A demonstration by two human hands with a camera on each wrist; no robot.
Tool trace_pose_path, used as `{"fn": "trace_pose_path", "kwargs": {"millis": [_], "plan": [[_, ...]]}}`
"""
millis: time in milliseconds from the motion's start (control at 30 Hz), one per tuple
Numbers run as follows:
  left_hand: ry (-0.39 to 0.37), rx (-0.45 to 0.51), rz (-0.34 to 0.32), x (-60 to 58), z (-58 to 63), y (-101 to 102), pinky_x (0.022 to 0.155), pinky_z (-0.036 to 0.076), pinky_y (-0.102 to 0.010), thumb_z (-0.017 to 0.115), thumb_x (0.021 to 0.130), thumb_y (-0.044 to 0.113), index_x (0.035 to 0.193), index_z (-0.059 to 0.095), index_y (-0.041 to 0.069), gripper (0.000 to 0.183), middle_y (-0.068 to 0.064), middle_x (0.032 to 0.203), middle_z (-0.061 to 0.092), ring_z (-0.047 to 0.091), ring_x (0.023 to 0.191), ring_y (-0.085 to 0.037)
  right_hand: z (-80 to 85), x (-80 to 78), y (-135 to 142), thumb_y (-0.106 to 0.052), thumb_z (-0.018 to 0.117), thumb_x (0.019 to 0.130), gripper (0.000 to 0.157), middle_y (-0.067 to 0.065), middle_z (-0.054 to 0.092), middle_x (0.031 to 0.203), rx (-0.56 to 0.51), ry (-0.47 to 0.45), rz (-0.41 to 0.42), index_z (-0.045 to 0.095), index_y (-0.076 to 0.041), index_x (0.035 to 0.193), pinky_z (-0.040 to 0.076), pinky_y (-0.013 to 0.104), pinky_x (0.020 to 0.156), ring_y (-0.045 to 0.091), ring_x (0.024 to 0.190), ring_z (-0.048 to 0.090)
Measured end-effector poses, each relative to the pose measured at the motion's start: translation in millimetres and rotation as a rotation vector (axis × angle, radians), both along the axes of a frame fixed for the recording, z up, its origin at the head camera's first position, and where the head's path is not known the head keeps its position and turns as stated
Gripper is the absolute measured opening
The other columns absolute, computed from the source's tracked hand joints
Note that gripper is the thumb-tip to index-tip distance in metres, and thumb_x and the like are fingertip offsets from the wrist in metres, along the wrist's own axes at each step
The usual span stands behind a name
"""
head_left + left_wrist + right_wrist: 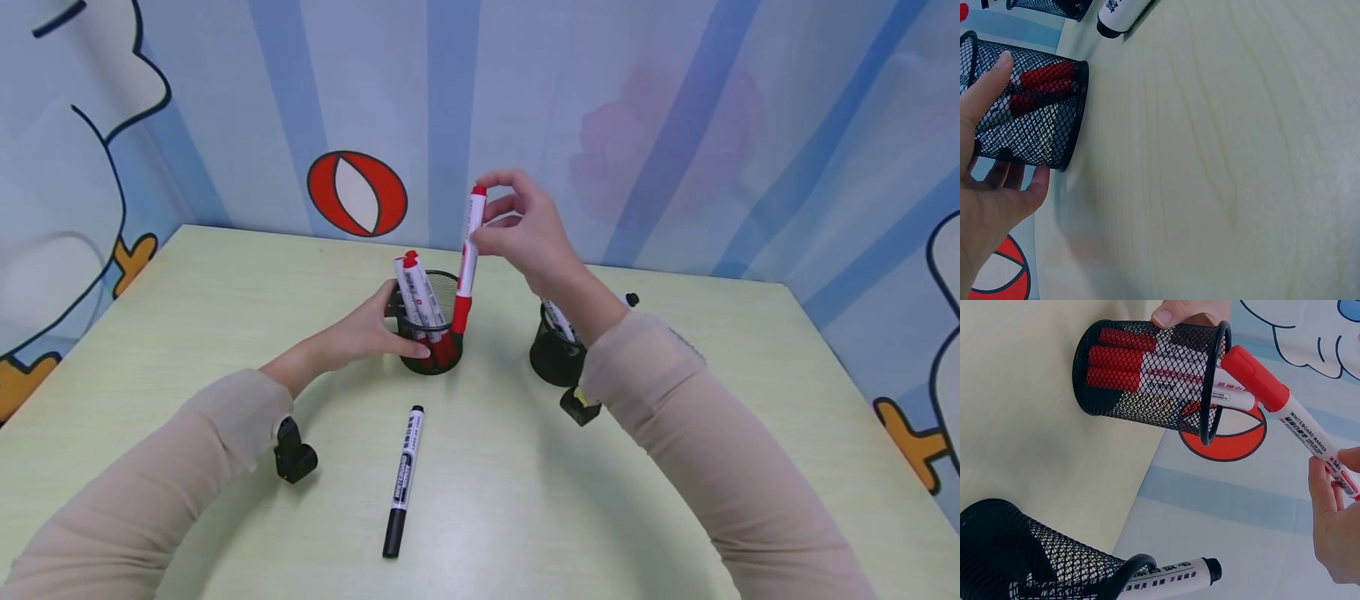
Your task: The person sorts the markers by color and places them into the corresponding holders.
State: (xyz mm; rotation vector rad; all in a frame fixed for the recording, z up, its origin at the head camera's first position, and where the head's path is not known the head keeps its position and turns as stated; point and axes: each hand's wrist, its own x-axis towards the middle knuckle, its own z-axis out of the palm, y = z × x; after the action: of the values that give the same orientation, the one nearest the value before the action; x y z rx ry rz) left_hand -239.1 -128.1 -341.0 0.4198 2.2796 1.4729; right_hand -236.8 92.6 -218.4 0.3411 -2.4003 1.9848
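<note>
My right hand (528, 229) pinches a red whiteboard marker (471, 242) near its upper end, with the long red cap pointing down. In the right wrist view, that red cap (1257, 378) is at the rim of a black mesh pen cup (1129, 419). My left hand (360, 333) grips this cup (442, 360) from the side, thumb across its front. Several red markers (420, 292) lean inside, red caps at the bottom. A black whiteboard marker (405, 479) lies on the table in front of the cup.
To the right, partly behind my right forearm, stands another black mesh cup (553, 362); a black-ended marker (1169, 580) sticks out of it. Small black devices (294, 454) are worn at both wrists. A patterned backdrop (510, 108) rises behind the table (262, 267).
</note>
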Motion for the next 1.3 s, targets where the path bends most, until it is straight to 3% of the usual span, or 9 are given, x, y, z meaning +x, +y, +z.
{"fn": "trace_pose_path", "kwargs": {"millis": [200, 567, 1300], "plan": [[0.002, 0.003, -0.001, -1.6, -0.7, -0.2, 0.104, 0.029, -0.054, 0.079, 0.075, 0.023, 0.147, 0.007, 0.015, 0.102, -0.010, 0.146, 0.025, 0.021, 0.133, -0.029, -2.3, -1.1, -2.2, 0.003, 0.063, 0.082, 0.044, 0.011, 0.053, 0.100, -0.013, 0.079, 0.016, 0.050, -0.012, 0.120, 0.055, 0.034, 0.074, 0.026, 0.084, 0.057], [0.000, 0.001, -0.008, -0.4, -0.6, -0.7, 0.104, 0.028, -0.055, 0.078, 0.076, 0.023, 0.148, 0.004, 0.015, 0.104, -0.011, 0.147, 0.023, 0.019, 0.134, -0.030, -16.2, 2.1, -6.9, 0.003, 0.066, 0.080, 0.046, 0.010, 0.054, 0.101, 0.031, 0.308, 0.026, 0.048, -0.009, 0.121, 0.054, 0.032, 0.074, 0.022, 0.085, 0.058], [0.012, 0.004, 0.001, -1.6, 0.6, 1.1, 0.105, 0.028, -0.055, 0.078, 0.075, 0.023, 0.146, 0.009, 0.014, 0.100, -0.011, 0.146, 0.026, 0.022, 0.133, -0.030, -61.9, 9.6, -6.5, 0.003, 0.062, 0.082, 0.040, 0.006, 0.054, 0.093, 0.149, 0.426, 0.048, 0.048, -0.009, 0.117, 0.054, 0.027, 0.074, 0.014, 0.083, 0.057]]}}
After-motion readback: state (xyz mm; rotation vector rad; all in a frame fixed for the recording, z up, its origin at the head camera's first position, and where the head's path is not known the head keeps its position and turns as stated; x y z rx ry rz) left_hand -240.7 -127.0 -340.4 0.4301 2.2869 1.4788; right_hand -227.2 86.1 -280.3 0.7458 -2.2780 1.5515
